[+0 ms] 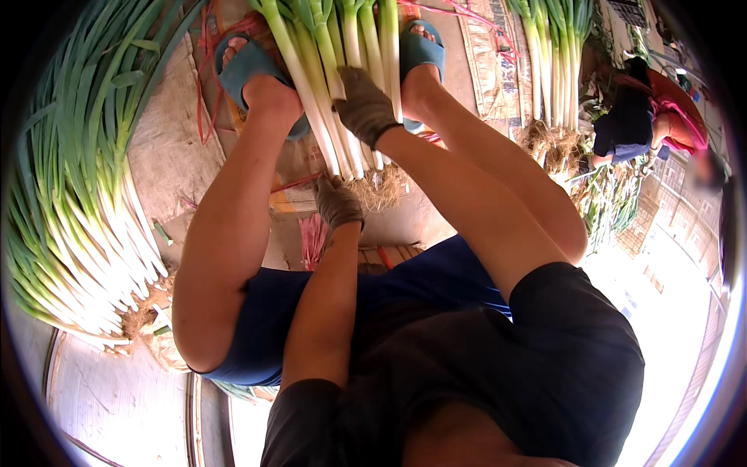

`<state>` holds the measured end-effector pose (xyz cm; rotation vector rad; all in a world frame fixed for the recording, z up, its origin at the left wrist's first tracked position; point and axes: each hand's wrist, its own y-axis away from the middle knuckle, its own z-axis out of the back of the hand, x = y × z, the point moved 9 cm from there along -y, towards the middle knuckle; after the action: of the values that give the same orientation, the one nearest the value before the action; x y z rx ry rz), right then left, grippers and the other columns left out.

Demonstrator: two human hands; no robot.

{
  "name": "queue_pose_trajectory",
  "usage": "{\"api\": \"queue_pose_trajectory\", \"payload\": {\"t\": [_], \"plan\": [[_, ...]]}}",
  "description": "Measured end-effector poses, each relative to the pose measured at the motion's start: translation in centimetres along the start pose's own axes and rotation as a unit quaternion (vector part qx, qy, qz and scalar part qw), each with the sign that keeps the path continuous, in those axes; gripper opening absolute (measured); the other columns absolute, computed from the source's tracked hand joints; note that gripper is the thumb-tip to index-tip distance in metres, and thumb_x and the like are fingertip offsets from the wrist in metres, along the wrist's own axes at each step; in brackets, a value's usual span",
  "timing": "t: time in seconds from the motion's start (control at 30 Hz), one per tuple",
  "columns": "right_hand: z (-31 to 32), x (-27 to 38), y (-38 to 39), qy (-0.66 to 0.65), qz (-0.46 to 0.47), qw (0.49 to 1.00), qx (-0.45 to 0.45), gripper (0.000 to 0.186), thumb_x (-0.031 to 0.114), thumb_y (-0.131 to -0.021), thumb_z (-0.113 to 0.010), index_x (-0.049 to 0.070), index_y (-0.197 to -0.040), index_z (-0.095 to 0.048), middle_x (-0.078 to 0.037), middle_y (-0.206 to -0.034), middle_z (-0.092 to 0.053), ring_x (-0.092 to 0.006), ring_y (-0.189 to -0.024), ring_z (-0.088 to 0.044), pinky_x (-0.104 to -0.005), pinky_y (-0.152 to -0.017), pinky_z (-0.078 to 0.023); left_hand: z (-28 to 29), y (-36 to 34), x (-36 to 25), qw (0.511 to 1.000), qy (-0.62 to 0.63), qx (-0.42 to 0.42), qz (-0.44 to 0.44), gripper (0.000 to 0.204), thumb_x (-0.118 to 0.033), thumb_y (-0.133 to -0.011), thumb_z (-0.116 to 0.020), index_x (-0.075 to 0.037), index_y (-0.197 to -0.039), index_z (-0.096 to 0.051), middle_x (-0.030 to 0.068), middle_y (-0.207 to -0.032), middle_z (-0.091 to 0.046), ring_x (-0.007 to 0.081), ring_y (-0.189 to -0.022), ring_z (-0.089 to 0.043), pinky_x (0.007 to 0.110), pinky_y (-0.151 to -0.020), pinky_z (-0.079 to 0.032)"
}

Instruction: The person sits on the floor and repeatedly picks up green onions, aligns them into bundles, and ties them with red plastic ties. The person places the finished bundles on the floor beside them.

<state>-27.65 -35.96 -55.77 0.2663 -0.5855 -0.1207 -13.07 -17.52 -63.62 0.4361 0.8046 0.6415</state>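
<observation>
A bundle of leeks lies between my feet, green tops away from me and roots towards me. My right hand, in a grey-brown work glove, presses over the white stalks with its fingers curled round some of them. Lower down, my left hand, gloved alike, is closed beside the root ends at the bundle's left edge. A thin red string runs up to its fingertips. Whether those fingers grip the string or a stalk is hidden.
A large heap of leeks lies on the left; another bundle is at the upper right. Flattened sacking covers the ground. A hank of pink strings hangs below my left hand. A person in red bends over at the right.
</observation>
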Motion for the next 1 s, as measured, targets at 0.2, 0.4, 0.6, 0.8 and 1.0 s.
{"api": "queue_pose_trajectory", "payload": {"t": [0.2,0.4,0.6,0.8,1.0], "plan": [[-2.6,-1.4,1.9,-0.045,-0.03,0.993,0.106,0.07,0.013,-0.081,-0.066,0.003,-0.143,-0.034,-0.023,-0.139,-0.045,-0.0379,-0.127,-0.047,-0.0421,-0.104,-0.04,0.7,0.1,-0.5,1.0,-0.011,0.007,0.019,0.035,-0.024,-0.094,-0.05,0.005,-0.111,-0.06,0.0277,-0.109,-0.061,0.0434,-0.102,-0.058,0.049,-0.09,-0.045],[-5.5,-1.7,1.5,-0.041,0.043,0.994,0.094,0.075,0.018,-0.084,-0.058,0.004,-0.15,-0.024,-0.022,-0.151,-0.032,-0.0349,-0.14,-0.031,-0.0396,-0.115,-0.027,-0.6,-0.2,0.1,0.994,-0.078,0.066,0.029,0.021,-0.013,-0.094,-0.049,-0.001,-0.107,-0.061,0.0186,-0.101,-0.063,0.0332,-0.092,-0.062,0.04,-0.084,-0.05],[-4.2,-1.7,2.2,-0.026,0.031,0.989,0.145,0.078,0.017,-0.079,-0.066,0.005,-0.148,-0.03,-0.019,-0.149,-0.037,-0.0324,-0.139,-0.034,-0.0372,-0.114,-0.029,1.5,0.3,1.4,0.998,0.004,0.006,0.058,0.027,-0.02,-0.09,-0.053,-0.003,-0.11,-0.056,0.0264,-0.098,-0.061,0.0445,-0.095,-0.058,0.051,-0.086,-0.046],[1.6,-4.2,-0.5,-0.126,0.004,0.985,0.118,0.068,0.006,-0.078,-0.069,0.008,-0.141,-0.042,-0.018,-0.125,-0.055,-0.0297,-0.112,-0.056,-0.0369,-0.092,-0.049,7.4,5.2,-7.5,0.998,-0.038,-0.029,-0.045,0.043,-0.019,-0.084,-0.059,-0.002,-0.123,-0.049,0.0235,-0.122,-0.052,0.0391,-0.115,-0.052,0.049,-0.091,-0.047],[11.5,5.6,2.6,-0.219,0.089,0.959,0.153,0.052,0.003,-0.085,-0.063,0.007,-0.135,-0.048,-0.012,-0.121,-0.059,-0.021,-0.093,-0.064,-0.0326,-0.081,-0.053,23.3,9.9,-17.3,0.655,0.697,0.226,-0.186,0.038,-0.013,-0.09,-0.056,-0.002,-0.126,-0.048,0.0152,-0.113,-0.057,0.0273,-0.1,-0.059,0.035,-0.085,-0.051]]}}
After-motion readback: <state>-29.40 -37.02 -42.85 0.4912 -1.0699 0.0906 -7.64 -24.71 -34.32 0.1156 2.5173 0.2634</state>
